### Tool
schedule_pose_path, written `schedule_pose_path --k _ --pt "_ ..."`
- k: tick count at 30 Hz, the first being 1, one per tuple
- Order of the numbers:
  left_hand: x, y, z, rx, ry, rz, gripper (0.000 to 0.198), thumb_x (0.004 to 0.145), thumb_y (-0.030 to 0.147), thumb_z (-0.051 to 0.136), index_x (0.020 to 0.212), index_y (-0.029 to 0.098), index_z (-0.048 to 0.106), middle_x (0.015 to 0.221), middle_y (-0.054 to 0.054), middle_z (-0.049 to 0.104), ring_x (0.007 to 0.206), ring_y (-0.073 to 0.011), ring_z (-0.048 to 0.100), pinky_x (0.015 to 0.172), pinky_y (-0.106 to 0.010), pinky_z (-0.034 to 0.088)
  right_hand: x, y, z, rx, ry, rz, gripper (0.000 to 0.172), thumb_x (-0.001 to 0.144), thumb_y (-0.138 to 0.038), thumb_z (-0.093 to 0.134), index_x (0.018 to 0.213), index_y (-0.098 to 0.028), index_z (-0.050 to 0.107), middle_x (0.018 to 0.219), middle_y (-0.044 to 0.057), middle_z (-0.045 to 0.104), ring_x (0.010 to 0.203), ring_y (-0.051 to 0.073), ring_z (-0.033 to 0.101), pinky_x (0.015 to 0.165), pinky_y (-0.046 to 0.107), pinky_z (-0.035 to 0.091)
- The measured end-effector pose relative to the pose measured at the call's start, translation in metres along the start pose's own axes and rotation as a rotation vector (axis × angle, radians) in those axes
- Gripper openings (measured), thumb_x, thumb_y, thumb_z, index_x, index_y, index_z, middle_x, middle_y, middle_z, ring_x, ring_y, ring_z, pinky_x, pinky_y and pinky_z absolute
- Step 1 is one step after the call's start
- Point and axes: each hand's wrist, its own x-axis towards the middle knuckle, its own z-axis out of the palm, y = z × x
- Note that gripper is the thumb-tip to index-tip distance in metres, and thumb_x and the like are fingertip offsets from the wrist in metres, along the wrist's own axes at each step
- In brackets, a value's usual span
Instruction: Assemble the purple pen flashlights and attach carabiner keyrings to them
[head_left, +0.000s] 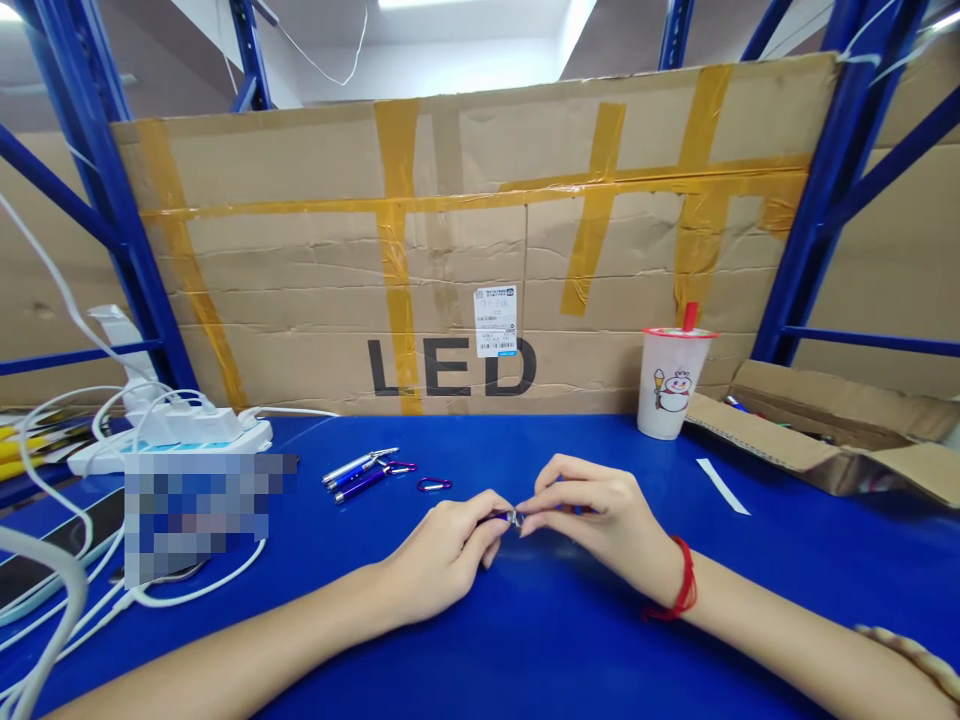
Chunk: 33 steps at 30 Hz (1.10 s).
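My left hand (442, 555) and my right hand (600, 515) meet over the blue table (525, 640), fingertips pinched together on a small purple pen-shaped torch with a silvery end (514, 517). Most of the torch is hidden inside the fingers. A red string bracelet circles my right wrist. Behind the hands, to the left, lie several similar small torches, silver and purple (360, 472), and a loose purple carabiner clip (434, 485).
A taped cardboard sheet marked LED (480, 250) stands along the back. A white drink cup with a red straw (671, 380) and an open cardboard box (832, 425) sit at the right, with a white paper strip (721, 485) nearby. A white power strip with cables (172, 430) lies at the left.
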Motion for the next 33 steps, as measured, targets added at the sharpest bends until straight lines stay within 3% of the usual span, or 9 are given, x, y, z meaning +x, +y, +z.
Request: schedule_pose_path --k 7,13,24,33 --pt "0.0003 0.0001 -0.0001 -0.004 -0.005 -0.02 0.019 0.09 0.022 0.034 0.091 0.016 0.052 0.061 0.003 0.053 0.056 -0.0088 0.049 0.057 -0.018 0.037 -0.0023 -0.0005 0.0019 0.073 -0.073 0.128 0.018 0.073 -0.037 0.066 0.069 -0.021 0.072 0.067 0.0 0.061 0.052 0.007 0.051 0.049 0.019 0.038" --pt "-0.0003 -0.0014 0.0002 -0.039 -0.007 -0.019 0.019 0.089 0.024 0.038 0.094 0.015 0.054 0.062 0.003 0.053 0.054 -0.0082 0.048 0.054 -0.017 0.036 -0.0021 0.0011 0.002 0.07 -0.095 0.06 0.024 0.077 -0.04 0.061 0.068 -0.02 0.071 0.067 0.001 0.06 0.052 0.007 0.05 0.048 0.019 0.038" --pt "0.001 -0.0035 0.0015 -0.058 0.014 -0.066 0.026 0.093 0.029 0.026 0.094 0.018 0.05 0.062 0.004 0.054 0.06 -0.0096 0.051 0.063 -0.021 0.037 -0.0026 0.0008 0.0037 0.081 -0.05 0.011 0.018 0.081 -0.03 0.06 0.079 -0.015 0.069 0.072 0.003 0.06 0.053 0.007 0.048 0.049 0.019 0.04" --pt "0.0013 -0.0058 -0.0001 -0.035 0.001 -0.055 0.027 0.093 0.033 0.027 0.104 0.022 0.049 0.065 0.005 0.047 0.06 -0.0095 0.046 0.061 -0.021 0.035 0.0013 -0.0007 -0.0024 0.074 -0.046 -0.037 0.016 0.083 -0.023 0.056 0.08 -0.015 0.07 0.072 0.005 0.061 0.058 0.009 0.052 0.051 0.02 0.041"
